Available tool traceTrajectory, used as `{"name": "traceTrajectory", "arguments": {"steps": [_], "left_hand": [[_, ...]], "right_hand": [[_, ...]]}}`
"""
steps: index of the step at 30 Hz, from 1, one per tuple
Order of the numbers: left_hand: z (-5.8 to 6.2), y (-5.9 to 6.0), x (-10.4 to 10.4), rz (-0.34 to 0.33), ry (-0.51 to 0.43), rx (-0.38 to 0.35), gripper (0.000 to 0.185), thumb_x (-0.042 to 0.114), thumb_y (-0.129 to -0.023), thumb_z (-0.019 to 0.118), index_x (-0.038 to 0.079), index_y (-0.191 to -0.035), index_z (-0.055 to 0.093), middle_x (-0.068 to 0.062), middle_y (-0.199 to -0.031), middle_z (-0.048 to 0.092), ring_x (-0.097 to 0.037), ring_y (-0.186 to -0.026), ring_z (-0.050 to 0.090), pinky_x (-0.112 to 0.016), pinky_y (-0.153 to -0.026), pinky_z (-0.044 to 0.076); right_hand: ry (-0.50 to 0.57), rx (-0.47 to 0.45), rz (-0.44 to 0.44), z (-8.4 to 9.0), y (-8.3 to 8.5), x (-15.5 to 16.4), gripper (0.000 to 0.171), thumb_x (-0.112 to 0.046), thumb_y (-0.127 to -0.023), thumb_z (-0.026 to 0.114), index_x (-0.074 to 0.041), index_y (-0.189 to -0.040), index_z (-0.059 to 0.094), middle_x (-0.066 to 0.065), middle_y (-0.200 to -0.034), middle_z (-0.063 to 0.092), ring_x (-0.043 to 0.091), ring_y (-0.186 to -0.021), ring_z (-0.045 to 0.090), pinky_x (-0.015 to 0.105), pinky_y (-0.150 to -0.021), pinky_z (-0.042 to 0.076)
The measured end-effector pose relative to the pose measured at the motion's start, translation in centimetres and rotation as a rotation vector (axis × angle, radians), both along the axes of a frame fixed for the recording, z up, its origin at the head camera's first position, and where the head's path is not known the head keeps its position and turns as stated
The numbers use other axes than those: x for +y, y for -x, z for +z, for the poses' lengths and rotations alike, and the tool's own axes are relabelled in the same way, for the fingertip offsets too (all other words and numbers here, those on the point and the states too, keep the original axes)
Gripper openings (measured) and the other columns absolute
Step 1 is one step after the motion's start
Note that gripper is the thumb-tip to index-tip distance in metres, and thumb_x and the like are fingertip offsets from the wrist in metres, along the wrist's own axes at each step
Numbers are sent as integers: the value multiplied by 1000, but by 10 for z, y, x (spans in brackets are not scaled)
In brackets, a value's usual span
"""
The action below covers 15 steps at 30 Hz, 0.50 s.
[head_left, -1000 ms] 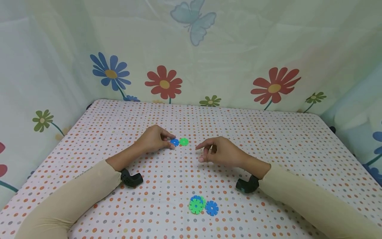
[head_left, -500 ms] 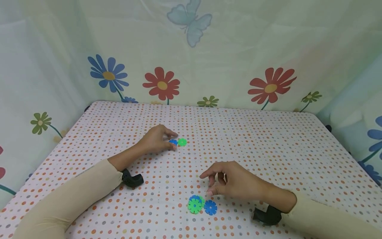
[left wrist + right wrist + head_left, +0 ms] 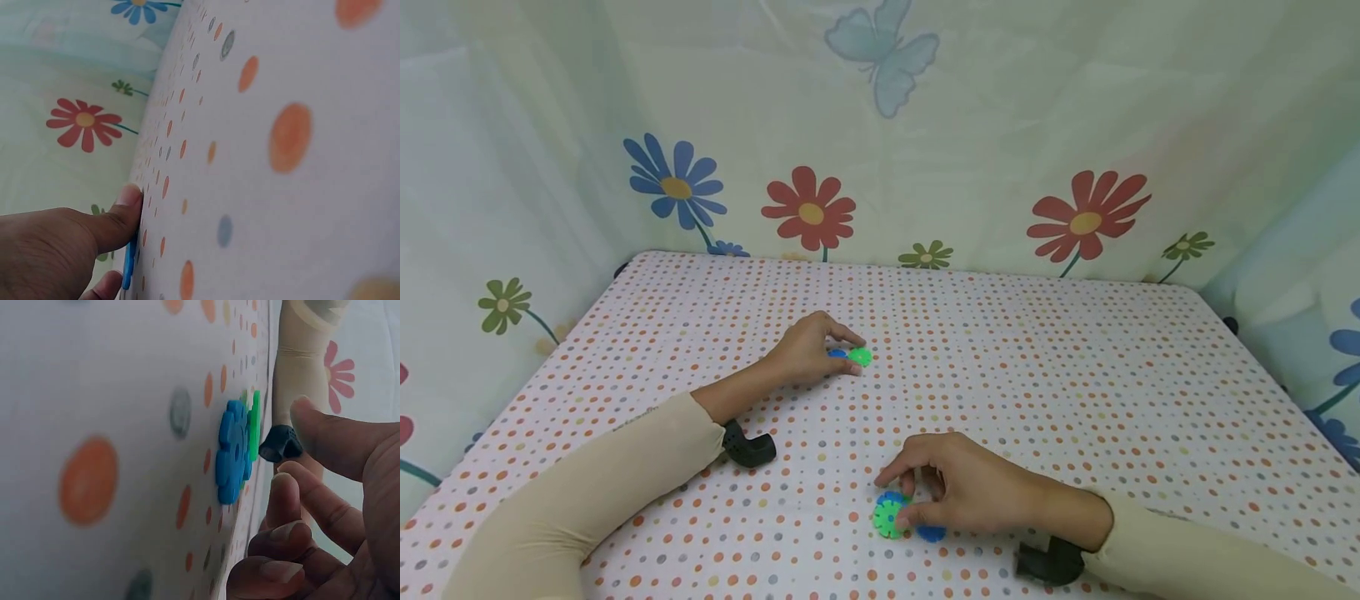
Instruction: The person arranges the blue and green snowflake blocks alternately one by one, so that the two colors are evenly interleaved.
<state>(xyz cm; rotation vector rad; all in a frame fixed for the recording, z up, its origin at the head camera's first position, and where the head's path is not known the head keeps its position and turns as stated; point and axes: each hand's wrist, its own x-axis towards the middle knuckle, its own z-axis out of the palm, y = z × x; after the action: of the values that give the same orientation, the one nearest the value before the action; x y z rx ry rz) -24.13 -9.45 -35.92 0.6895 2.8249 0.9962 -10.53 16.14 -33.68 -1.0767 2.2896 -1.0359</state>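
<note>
My left hand lies at mid-table and pinches a small blue toothed disc that sits against a green disc. In the left wrist view the thumb presses the blue disc, seen edge-on. My right hand is near the front edge, fingers curled over a cluster of discs: a green one, a blue one behind it and another blue one half hidden under the palm. In the right wrist view the fingertips stand just off the blue disc and green disc.
The table wears a white cloth with coloured dots. Flowered curtains close the back and both sides. Black wrist mounts rest on the cloth under each forearm.
My right hand has come from mid-table back toward me and dropped over the front disc cluster. My left hand slid slightly right, closing round the blue disc.
</note>
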Motion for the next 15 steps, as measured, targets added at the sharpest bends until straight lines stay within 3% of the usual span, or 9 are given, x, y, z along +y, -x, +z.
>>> {"name": "traceTrajectory", "arguments": {"steps": [15], "left_hand": [[-1, 1, 0, 18, -11, -25, 32, 35, -79, 83, 27, -109, 77, 2, -119, 68, -22, -119, 56, -44, -97, 49]], "right_hand": [[-110, 62, 31, -3, -1, -3, 39, -40, -77, 83, -38, -113, 69, -15, -90, 57, 0, -71, 47, 16, -62, 43]]}}
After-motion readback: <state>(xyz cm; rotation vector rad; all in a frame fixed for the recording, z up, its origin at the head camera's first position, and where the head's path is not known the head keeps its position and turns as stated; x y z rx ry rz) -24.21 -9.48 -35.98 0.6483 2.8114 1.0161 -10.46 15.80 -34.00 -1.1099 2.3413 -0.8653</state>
